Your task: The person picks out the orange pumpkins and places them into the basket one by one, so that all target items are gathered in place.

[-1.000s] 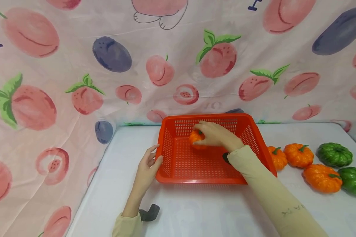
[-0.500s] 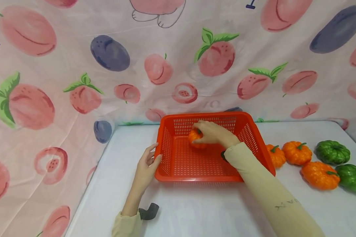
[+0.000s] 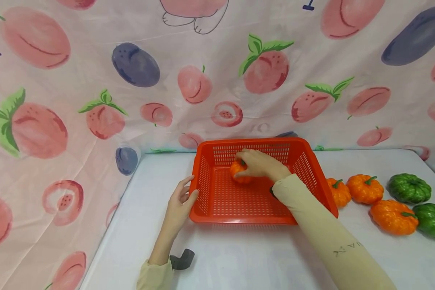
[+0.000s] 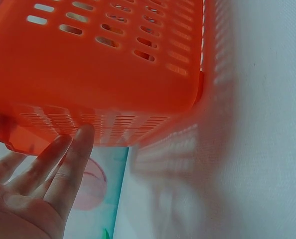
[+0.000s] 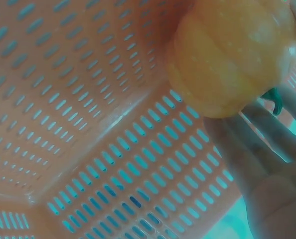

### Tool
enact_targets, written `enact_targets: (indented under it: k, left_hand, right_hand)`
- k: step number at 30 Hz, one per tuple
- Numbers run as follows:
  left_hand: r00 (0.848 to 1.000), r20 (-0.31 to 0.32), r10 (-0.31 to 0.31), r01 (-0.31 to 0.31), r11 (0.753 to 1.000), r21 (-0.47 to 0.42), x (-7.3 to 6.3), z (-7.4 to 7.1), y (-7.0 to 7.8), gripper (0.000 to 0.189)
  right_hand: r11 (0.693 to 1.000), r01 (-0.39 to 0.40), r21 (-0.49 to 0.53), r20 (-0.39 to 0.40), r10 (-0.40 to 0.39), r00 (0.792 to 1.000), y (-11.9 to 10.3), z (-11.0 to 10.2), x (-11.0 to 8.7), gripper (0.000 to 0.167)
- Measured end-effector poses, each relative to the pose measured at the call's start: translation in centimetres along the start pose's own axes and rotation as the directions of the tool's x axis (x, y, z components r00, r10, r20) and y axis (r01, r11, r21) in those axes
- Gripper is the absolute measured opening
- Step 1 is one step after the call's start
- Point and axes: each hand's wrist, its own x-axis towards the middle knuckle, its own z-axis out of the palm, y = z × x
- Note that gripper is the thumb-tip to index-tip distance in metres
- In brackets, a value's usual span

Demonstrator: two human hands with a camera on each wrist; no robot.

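In the head view my right hand [image 3: 262, 164] reaches into a red plastic basket [image 3: 253, 220] and grips a small orange pumpkin [image 3: 236, 170] with a green stem. The right wrist view shows its fingers [image 5: 257, 144] against the side of the pumpkin [image 5: 227, 59], close over the slotted basket wall. At the basket's left side is my left hand [image 3: 178, 206], its thumb at the rim. In the left wrist view the extended fingers [image 4: 71, 174] touch the outside of the basket [image 4: 88, 74].
Right of the basket lie several more pumpkins on the white table [image 3: 239, 257]: an orange one [image 3: 365, 189], a larger orange one [image 3: 393, 217] and two green ones, the rear one [image 3: 409, 188] darker. A fruit-print cloth [image 3: 217, 52] hangs behind and at the left.
My right sleeve has shifted slightly left. Both hands, the basket and the gripped pumpkin stay nearly where they were.
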Motion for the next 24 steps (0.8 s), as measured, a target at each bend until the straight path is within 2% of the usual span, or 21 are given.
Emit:
enact_targets:
  k: [8,17,24]
  left_hand:
    - [1.0,-0.002,-0.02,0.02,1.0,-0.015,-0.02,0.07,-0.01,0.047]
    - [1.0,0.005,0.006,-0.006,1.0,-0.021,-0.08,-0.03,-0.17,0.048]
    - [1.0,0.009,-0.004,0.005,1.0,-0.023,-0.08,-0.12,-0.15,0.049]
  right_hand:
    - [1.0,-0.016,-0.005,0.029,0.016,0.999,0.24,0.04,0.41,0.067]
    - [1.0,-0.022,-0.014,0.038,0.023,0.999,0.18,-0.25,0.17,0.07]
    - [0.999,-0.019,-0.039,-0.003,0.019,1.0,0.12,-0.66,-0.41,0.07]
